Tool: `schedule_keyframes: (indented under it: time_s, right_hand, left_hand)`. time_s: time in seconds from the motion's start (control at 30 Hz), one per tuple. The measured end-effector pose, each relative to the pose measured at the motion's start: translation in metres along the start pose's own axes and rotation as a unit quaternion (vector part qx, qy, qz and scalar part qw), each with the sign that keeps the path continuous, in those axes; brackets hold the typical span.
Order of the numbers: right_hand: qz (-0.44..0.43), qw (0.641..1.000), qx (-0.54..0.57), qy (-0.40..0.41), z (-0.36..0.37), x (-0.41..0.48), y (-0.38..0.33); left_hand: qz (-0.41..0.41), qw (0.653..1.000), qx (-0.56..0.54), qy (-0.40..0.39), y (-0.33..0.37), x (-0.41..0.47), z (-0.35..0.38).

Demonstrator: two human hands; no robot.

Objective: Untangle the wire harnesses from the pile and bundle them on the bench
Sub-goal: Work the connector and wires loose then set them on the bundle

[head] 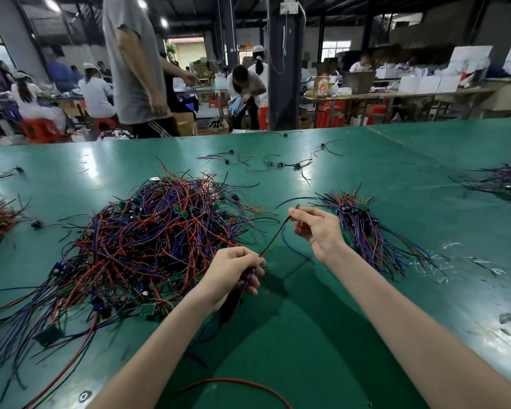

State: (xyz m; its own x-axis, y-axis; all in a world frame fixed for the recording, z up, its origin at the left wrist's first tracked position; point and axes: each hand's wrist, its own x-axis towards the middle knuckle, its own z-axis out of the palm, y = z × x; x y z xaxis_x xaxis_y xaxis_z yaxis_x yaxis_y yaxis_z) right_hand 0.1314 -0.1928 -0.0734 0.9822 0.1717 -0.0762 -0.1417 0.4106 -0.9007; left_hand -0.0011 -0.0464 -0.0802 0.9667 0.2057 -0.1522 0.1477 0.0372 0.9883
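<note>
Your left hand [233,273] grips one wire harness [273,237], fingers curled round its bunched part. Your right hand [316,228] pinches the tip of its red-and-black lead, so the lead runs straight and slanted between the two grips, above the middle of the bench [396,172]. The tangled pile [148,237] lies just left of your left hand. A smaller bundle [366,231] lies just right of your right hand.

Both bare forearms reach forward, the left from seven o'clock, the right from five. The left hand [233,273] curls round a wire [273,238]; the right hand [319,231], up toward one o'clock of it, pinches the wire's far end.
</note>
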Motion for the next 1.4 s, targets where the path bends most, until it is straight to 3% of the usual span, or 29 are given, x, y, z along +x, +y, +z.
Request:
schedule_keyframes:
  time_s: [0.17,0.27,0.47,0.6,0.9,1.07,1.17,1.27,1.33,1.4]
  right_hand:
    - [0.075,0.993,0.085,-0.021,0.003,-0.003,-0.006]
    - [0.168,0.977,0.126,-0.024,0.002,-0.004,-0.011]
    - [0.278,0.951,0.136,0.003,-0.008,-0.002,-0.021]
    - [0.28,0.948,0.152,0.002,-0.008,-0.002,-0.02]
    - [0.198,0.976,0.088,0.019,-0.006,0.004,-0.011]
    - [0.218,0.966,0.14,0.001,-0.005,0.001,-0.012]
    - [0.093,0.996,0.001,-0.003,-0.004,0.001,-0.009]
    - [-0.088,0.982,-0.167,-0.018,-0.005,0.001,-0.004]
    - [-0.191,0.936,-0.293,-0.027,-0.009,0.002,0.0]
    - [-0.303,0.854,-0.422,-0.027,-0.013,0.002,0.004]
  left_hand:
    - [0.005,1.0,0.002,-0.016,0.005,-0.004,0.001]
    - [0.003,1.0,0.0,-0.023,0.008,-0.007,0.002]
    - [0.0,1.0,0.003,-0.025,0.01,-0.007,0.002]
    - [0.003,1.0,0.008,-0.027,0.01,-0.008,0.004]
    - [0.001,1.0,0.011,-0.024,0.008,-0.008,0.004]
    - [0.004,0.999,0.014,-0.036,0.008,-0.007,0.004]
    - [0.004,0.999,0.018,-0.038,0.007,-0.007,0.003]
    - [-0.001,0.999,0.012,-0.039,0.009,-0.008,0.003]
    - [-0.005,0.999,0.004,-0.04,0.01,-0.009,0.004]
    - [-0.007,0.999,-0.007,-0.044,0.012,-0.01,0.003]
